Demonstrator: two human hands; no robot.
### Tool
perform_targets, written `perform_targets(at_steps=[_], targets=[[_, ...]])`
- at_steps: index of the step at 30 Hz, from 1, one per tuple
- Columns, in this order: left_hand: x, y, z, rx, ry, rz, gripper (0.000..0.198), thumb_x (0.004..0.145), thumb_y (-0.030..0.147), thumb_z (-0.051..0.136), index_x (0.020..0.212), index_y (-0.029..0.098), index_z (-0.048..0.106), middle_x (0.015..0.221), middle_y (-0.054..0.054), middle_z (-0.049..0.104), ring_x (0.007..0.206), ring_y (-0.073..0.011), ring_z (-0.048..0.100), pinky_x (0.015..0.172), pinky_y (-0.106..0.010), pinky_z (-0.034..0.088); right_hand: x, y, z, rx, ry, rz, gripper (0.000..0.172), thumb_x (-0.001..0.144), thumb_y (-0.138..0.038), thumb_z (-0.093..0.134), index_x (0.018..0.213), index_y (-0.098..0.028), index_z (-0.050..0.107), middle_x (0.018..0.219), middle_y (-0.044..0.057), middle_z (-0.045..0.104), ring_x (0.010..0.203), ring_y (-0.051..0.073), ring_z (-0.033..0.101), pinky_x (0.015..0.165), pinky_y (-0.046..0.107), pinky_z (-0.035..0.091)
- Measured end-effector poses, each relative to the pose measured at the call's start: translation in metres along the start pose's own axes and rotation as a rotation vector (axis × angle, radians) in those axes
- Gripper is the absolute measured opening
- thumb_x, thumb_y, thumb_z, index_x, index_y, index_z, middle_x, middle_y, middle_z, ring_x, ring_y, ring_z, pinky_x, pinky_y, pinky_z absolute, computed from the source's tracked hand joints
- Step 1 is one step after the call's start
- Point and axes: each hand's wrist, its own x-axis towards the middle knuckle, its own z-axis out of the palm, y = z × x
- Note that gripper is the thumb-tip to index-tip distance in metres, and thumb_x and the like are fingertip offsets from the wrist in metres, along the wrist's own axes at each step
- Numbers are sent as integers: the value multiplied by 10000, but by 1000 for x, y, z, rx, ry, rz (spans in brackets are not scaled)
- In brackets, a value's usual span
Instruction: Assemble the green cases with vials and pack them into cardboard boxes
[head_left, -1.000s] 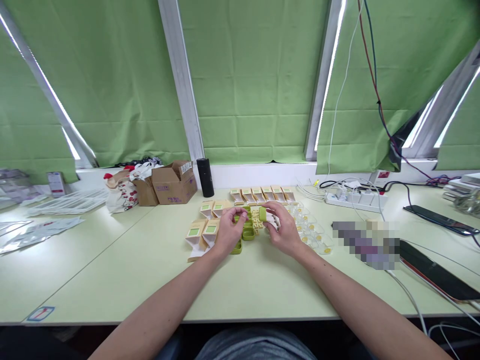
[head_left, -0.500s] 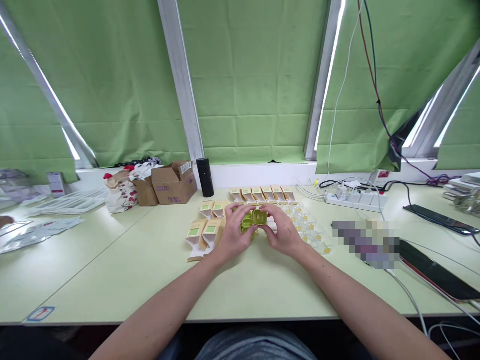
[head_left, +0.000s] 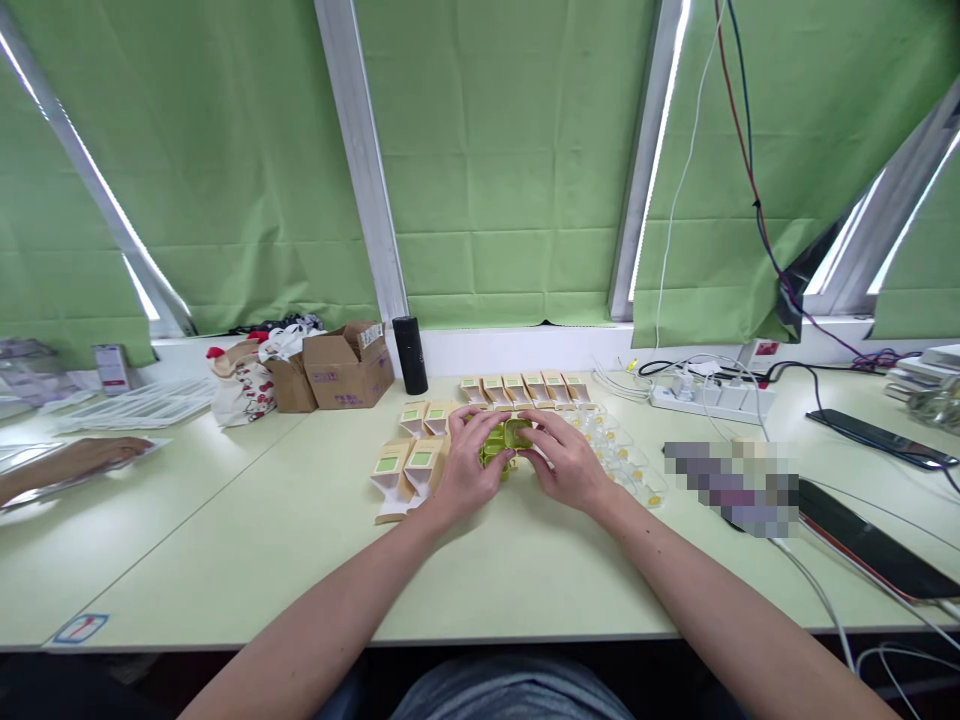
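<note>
My left hand (head_left: 472, 458) and right hand (head_left: 564, 458) pinch a green case (head_left: 514, 430), the right seemingly pressing inside, which calls for steady support.

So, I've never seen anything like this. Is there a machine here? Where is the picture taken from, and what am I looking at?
There is no machine arm here, just a person's bare left hand and right hand. The camera is worn on that person's head, looking forward and down, so their forearms reach away from you.

Between the fingers of both hands is a small green case. On the pale table, open paper boxes stand left of the hands, with a row of similar ones beyond. Clear plastic packs with yellow spots lie to the right.

At the far left, another person's hand rests over flat sheets.
</note>
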Motion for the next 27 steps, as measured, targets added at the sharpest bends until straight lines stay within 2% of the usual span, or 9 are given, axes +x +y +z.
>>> perform_targets(at_steps=[5, 15, 22, 27], targets=[[0, 2, 0, 24, 4, -6, 435, 937, 220, 720, 1368, 271, 689, 1302, -107, 730, 1321, -346, 480, 1136, -561, 466, 1, -2, 0, -46, 14, -36, 232, 1060, -185, 531, 1236, -240, 671, 1326, 189, 690, 1227, 324, 698, 956, 529, 655], [-1, -2, 1, 65, 56, 77, 414, 957, 210, 706, 1369, 239, 676, 1287, -115, 729, 1300, -343, 509, 1093, -572, 502, 6, -6, 0, -79, 29, -94, 257, 1056, -118, 509, 1257, -192, 651, 1333, 224, 661, 1233, 327, 691, 923, 492, 663], [-1, -5, 2, 56, 57, 83, 423, 955, 227, 731, 1373, 258, 674, 1287, -110, 730, 1301, -338, 511, 1100, -564, 506, 1, -3, 2, -61, 76, -69, 239, 1046, -128, 559, 1235, -234, 660, 1328, 182, 704, 1226, 304, 713, 965, 484, 656], [-1, -3, 2, 52, 56, 79, 423, 961, 240, 726, 1380, 260, 674, 1285, -114, 728, 1298, -337, 509, 1096, -563, 504, 1, -3, 2, -48, 74, -67, 244, 1031, -115, 569, 1210, -229, 691, 1354, 188, 690, 1251, 309, 699, 975, 485, 649]])
